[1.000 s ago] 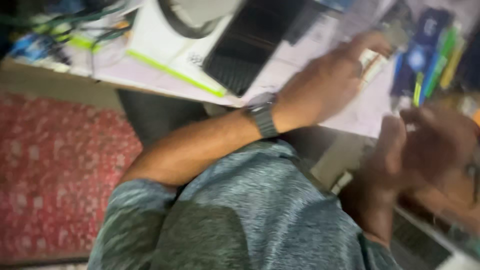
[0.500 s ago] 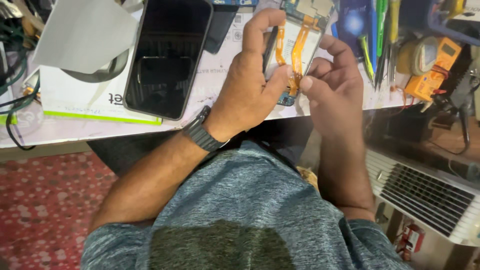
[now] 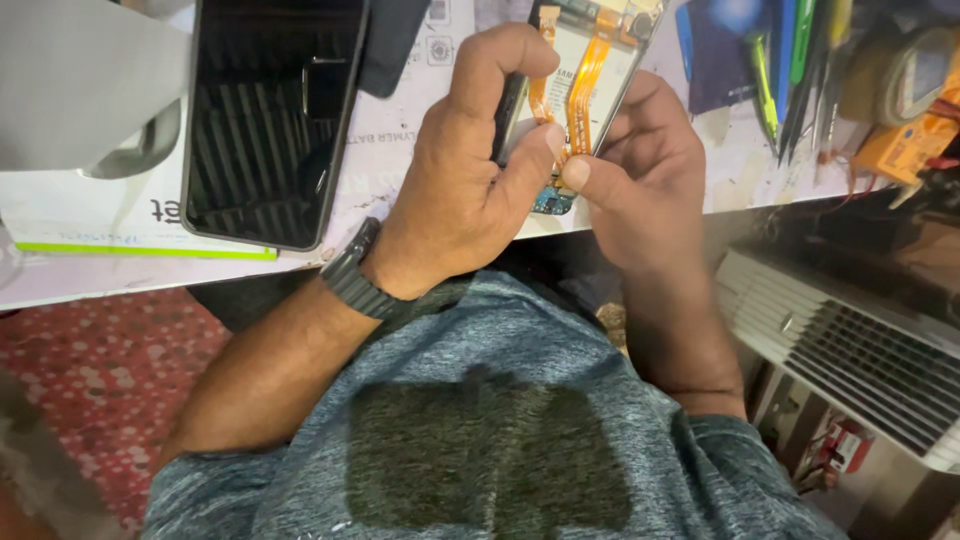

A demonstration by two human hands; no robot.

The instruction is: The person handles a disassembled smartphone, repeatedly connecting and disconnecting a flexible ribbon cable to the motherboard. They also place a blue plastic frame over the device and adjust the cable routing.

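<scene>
Both hands have closed in tighter on the opened phone (image 3: 580,90) than half a second ago, and the view sits nearer. Left hand (image 3: 465,190) wraps the phone's edge, thumb (image 3: 530,160) pressing on the orange ribbon cable (image 3: 580,95) near its lower end. Right hand (image 3: 645,175) cradles the other side, its thumb tip (image 3: 575,172) meeting the left's at the small blue board (image 3: 552,200). Phone is held above the desk edge (image 3: 420,190), back off. Judging by the grip, the work has settled on the cable's bottom connector. Black phone (image 3: 265,120) lies face up to the left, untouched.
</scene>
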